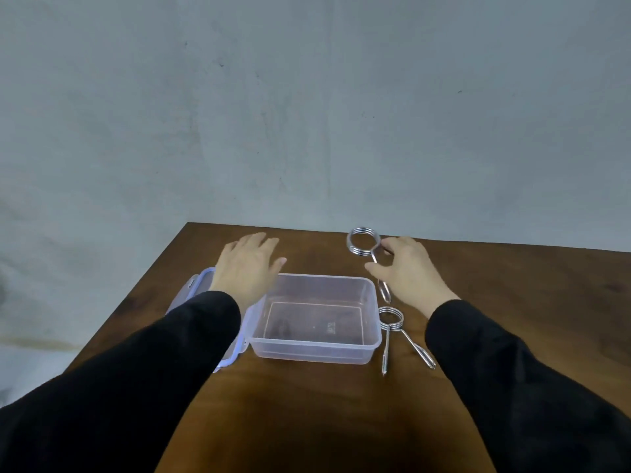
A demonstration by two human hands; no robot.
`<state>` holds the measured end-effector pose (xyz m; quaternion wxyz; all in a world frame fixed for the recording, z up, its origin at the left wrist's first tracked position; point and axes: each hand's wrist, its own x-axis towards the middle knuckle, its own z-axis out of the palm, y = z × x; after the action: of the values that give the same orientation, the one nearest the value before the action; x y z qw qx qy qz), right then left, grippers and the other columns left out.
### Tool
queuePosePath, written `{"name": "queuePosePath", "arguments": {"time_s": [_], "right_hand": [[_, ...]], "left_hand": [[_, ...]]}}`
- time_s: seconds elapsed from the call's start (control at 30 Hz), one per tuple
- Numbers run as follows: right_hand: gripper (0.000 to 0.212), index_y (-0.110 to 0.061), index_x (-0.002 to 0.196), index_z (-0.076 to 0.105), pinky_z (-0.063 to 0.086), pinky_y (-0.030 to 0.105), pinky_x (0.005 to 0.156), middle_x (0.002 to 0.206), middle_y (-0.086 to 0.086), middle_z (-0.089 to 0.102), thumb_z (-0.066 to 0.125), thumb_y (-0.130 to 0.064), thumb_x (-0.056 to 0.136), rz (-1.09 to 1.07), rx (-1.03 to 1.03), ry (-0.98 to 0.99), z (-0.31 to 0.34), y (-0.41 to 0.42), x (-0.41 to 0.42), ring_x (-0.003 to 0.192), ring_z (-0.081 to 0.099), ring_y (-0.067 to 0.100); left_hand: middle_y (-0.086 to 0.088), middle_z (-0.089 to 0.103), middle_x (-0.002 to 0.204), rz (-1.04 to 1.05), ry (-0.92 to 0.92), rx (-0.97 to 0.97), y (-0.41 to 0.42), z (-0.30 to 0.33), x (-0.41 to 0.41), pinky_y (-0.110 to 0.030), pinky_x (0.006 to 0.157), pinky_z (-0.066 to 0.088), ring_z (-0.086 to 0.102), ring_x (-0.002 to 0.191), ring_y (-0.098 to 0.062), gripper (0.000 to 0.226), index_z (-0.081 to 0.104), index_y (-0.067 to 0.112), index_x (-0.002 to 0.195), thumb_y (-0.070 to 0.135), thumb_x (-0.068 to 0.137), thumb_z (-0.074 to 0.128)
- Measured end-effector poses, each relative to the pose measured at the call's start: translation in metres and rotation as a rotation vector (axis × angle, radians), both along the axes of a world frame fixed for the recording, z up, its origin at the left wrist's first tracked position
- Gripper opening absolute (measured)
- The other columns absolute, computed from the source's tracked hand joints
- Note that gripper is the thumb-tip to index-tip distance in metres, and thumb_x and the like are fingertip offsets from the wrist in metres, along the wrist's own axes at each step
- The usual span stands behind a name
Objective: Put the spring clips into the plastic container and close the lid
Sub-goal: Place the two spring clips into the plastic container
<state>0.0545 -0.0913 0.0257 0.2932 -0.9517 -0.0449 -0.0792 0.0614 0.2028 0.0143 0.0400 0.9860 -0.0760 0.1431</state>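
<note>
A clear plastic container [370, 339] stands open and empty in the middle of the wooden table. Its lid [201, 281], with blue-edged latches, lies flat to the left, mostly under my left hand [247, 268], which rests spread above it with nothing in it. Beyond the container's far right corner is a metal spring clip [363, 241] with its coil raised. My right hand [408, 271] has its fingers and thumb around that clip's handles. A second spring clip [392, 322] lies flat on the table against the container's right side, handles pointing toward me.
The brown wooden table [512, 285] ends at a far edge just behind the hands and a left edge by the lid. A grey wall stands behind. Black sleeves cover both forearms.
</note>
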Motion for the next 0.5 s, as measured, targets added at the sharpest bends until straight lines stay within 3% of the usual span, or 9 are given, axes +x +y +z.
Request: {"name": "queuePosePath", "arguments": {"time_s": [0.17,0.33,0.5], "right_hand": [[0.047,-0.021,0.130,0.063,0.046,0.043,0.098,0.118,0.001,0.056,0.071,-0.044,0.089,0.295,-0.159,0.127,0.010,0.072,0.004,0.113,0.049,0.022],[0.046,-0.024,0.131,0.061,0.045,0.039,0.096,0.123,-0.002,0.057,0.069,-0.045,0.091,0.389,-0.336,0.269,-0.028,0.123,0.006,0.112,0.049,0.019],[0.049,-0.023,0.134,0.059,0.038,0.035,0.088,0.127,-0.001,0.055,0.068,-0.044,0.091,0.385,-0.417,0.334,-0.049,0.137,0.006,0.121,0.046,0.020]], "left_hand": [[-0.010,0.056,0.141,0.046,0.051,-0.031,0.062,-0.024,0.001,-0.045,0.104,0.039,0.050,0.130,-0.029,0.043,0.056,0.017,0.136,0.039,0.100,0.048],[-0.004,0.064,0.128,0.030,0.136,-0.015,0.090,-0.066,-0.006,-0.043,0.093,0.047,0.058,0.115,-0.025,0.039,0.058,0.021,0.130,0.041,0.099,0.043],[-0.004,0.044,0.153,-0.034,0.276,-0.130,0.095,-0.103,-0.007,-0.040,0.116,0.031,0.040,0.139,-0.023,0.048,0.044,0.022,0.146,0.042,0.104,0.035]]}}
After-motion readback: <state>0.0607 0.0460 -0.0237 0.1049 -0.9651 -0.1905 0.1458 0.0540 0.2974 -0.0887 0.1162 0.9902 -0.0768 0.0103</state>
